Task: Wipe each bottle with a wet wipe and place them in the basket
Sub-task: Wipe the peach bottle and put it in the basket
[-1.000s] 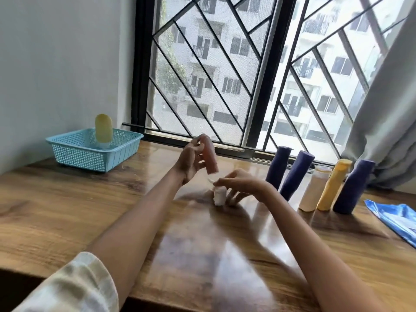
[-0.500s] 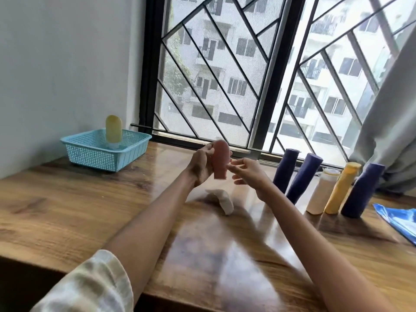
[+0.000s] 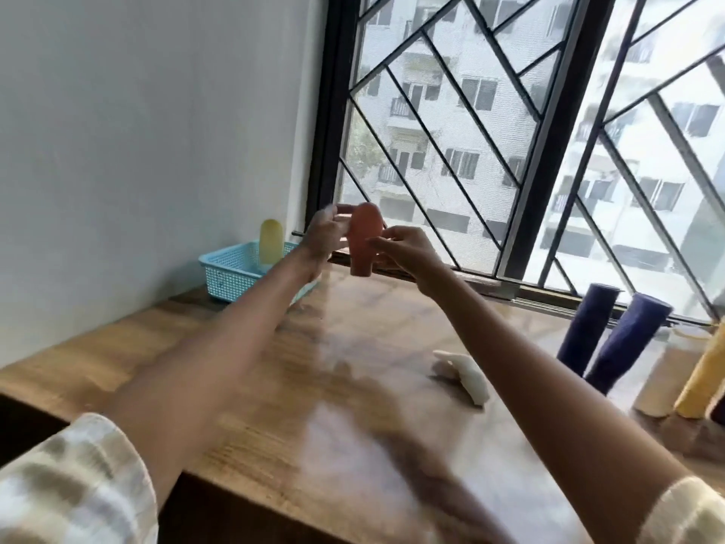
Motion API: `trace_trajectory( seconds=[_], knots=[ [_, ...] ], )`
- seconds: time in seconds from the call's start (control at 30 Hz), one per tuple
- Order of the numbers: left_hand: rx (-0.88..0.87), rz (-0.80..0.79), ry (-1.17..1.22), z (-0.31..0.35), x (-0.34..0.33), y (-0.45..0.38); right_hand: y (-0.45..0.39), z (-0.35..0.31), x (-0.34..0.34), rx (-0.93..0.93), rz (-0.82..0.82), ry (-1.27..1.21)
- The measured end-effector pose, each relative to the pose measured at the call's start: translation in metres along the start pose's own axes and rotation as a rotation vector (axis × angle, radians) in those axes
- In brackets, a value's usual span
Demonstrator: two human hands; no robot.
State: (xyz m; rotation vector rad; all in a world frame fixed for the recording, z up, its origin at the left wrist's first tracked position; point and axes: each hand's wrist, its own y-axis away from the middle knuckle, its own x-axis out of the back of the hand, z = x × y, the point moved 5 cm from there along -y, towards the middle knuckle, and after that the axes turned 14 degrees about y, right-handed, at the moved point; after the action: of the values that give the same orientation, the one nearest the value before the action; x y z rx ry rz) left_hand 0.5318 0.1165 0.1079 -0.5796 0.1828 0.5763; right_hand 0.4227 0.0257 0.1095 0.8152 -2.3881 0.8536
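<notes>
A: Progress check; one pale yellow rounded plastic bottle (image 3: 270,241) stands upright in the light blue perforated plastic basket (image 3: 231,274) at the far left corner of the wooden worktop (image 3: 274,386), so one looks done.

B: And the one in hand?

A: Orange-pink rounded plastic bottle (image 3: 363,239), held in the air above the far edge, cap end down, just right of the basket; left hand (image 3: 323,237) has its fingers curled round the bottle's left side, though it's blurred; right hand (image 3: 400,245) pinches the right side with fingertips drawn narrow; both touch it.

B: Wiped already?

A: My guess is yes; the crumpled white wet wipe (image 3: 463,376) lies loose on the worktop toward the right, well apart from both hands; neither hand holds it; so this bottle is likely headed for the basket, not yet in.

B: What's left?

A: Row at the right edge; two dark blue cylindrical bottles (image 3: 588,325) leaning side by side, a beige plastic bottle (image 3: 667,376) next to them, a yellow tube-shaped bottle (image 3: 702,386) cut off by the frame; a dark sliver at the frame's very edge, can't tell what; at least four bottles unwiped by my count.

B: So early on?

A: Roughly a third through, judged from the layout; one placed, one nearly, the row untouched.
</notes>
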Motion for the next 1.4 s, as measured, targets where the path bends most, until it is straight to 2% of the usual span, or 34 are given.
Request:
trace_trajectory(
  seconds=[0.1,0.17,0.3,0.5,0.73,0.97,1.23,1.4],
  knots=[
    [-0.122,0.214,-0.245,0.028,0.051,-0.012,-0.029,-0.022,-0.034,0.017,0.025,0.022],
    [-0.083,0.268,-0.284,0.031,0.076,-0.018,-0.043,-0.030,-0.055,0.018,0.039,0.041],
    [0.177,0.195,-0.409,0.012,0.094,-0.025,-0.068,-0.028,-0.093,-0.013,0.034,0.176],
    [0.412,0.145,-0.560,-0.008,0.109,-0.040,-0.094,-0.012,-0.134,-0.011,-0.066,0.356],
    [0.473,0.152,-0.534,-0.015,0.121,-0.046,-0.112,-0.012,-0.154,-0.002,-0.185,0.573],
    [0.415,0.189,-0.482,-0.022,0.127,-0.048,-0.121,-0.016,-0.154,0.024,-0.153,0.710],
    [0.423,0.169,-0.473,-0.027,0.127,-0.045,-0.133,-0.009,-0.159,0.006,-0.222,0.689],
    [0.413,0.165,-0.496,-0.018,0.125,-0.043,-0.129,-0.015,-0.143,0.036,-0.124,0.631]
  ],
)
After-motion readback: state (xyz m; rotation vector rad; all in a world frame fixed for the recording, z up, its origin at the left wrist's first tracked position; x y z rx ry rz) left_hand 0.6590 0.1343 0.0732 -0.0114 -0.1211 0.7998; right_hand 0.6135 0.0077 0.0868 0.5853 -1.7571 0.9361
